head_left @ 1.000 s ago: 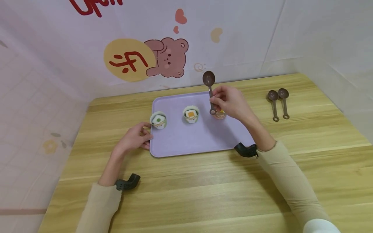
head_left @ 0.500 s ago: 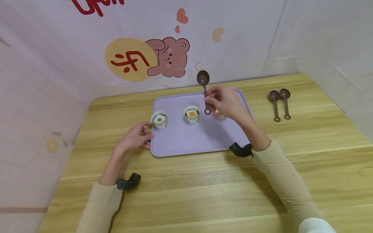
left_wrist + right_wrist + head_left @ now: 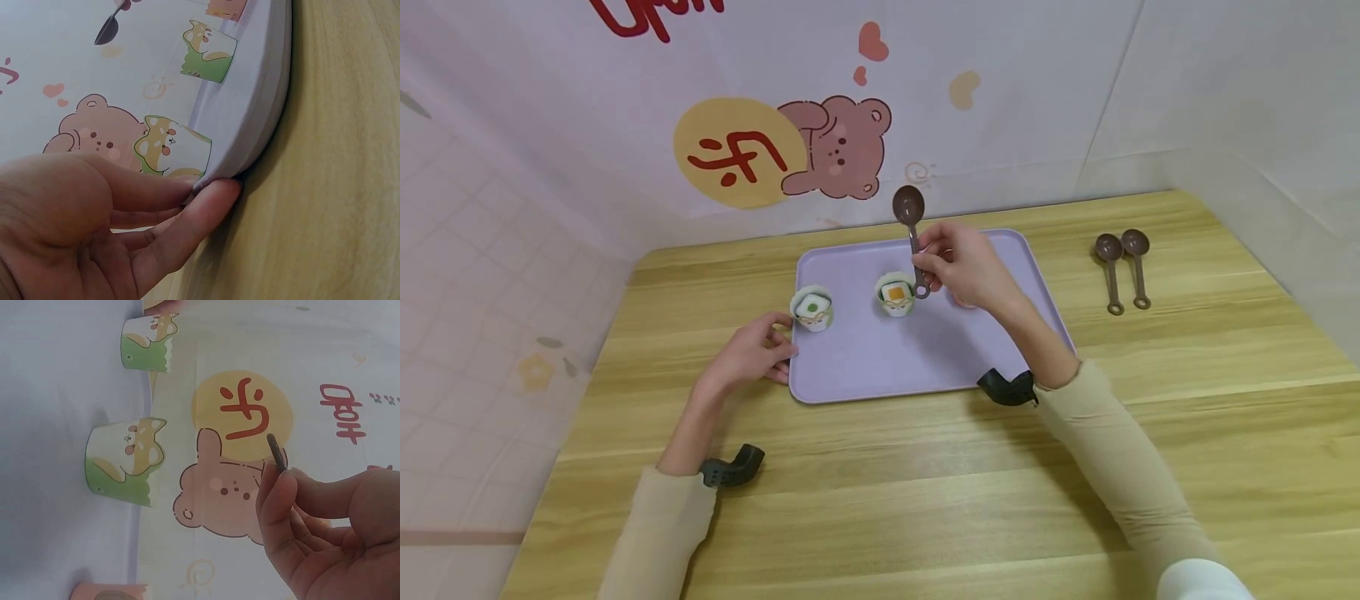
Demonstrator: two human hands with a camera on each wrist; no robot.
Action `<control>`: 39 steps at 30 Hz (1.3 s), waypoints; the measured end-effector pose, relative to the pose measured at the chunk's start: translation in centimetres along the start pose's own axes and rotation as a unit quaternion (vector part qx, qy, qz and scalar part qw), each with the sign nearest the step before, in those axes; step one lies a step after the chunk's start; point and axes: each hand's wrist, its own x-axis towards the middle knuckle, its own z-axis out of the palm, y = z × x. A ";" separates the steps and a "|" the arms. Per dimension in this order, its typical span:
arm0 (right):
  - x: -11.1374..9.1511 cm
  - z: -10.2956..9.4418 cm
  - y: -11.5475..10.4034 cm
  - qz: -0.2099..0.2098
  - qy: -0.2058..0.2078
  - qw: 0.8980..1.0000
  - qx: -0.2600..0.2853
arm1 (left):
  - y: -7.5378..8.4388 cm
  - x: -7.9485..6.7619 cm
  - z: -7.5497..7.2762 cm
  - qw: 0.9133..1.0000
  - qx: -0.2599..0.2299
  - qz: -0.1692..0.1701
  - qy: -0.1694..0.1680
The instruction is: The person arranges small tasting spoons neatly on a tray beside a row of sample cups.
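Note:
My right hand [image 3: 966, 262] pinches a brown measuring spoon [image 3: 909, 206] by its handle, bowl upward, above the lilac tray [image 3: 865, 367]. On the tray's left edge, my left hand [image 3: 748, 354] holds the rim between thumb and fingers, and the left wrist view shows this pinch up close. A green-and-white paper cup [image 3: 814, 321] with a green-dotted white block stands at the tray's left. Near the middle is a matching cup [image 3: 897, 309] whose white block bears an orange square; the spoon's handle end overlaps its right side in view. A pink cup [image 3: 109, 592] is mostly hidden behind my right hand in the head view.
Two more brown measuring spoons, a left one [image 3: 1108, 248] and a right one [image 3: 1136, 242], lie side by side on the wooden table [image 3: 850, 483] right of the tray. A white printed backdrop [image 3: 1000, 108] with a pink bear rises behind the table.
My right hand has moved left with the measuring spoon, from over the pink cup toward the middle cup. My left hand stays on the tray's edge.

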 end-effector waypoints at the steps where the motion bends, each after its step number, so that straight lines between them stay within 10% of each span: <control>1: 0.0 0.1 -0.1 -0.001 -0.001 1.000 0.001 | 0.0 0.0 0.0 1.000 -0.001 0.000 0.000; 39: 1.3 4.2 -1.0 0.000 -0.023 1.000 -0.006 | 0.0 0.0 -0.2 1.000 -0.003 0.003 0.001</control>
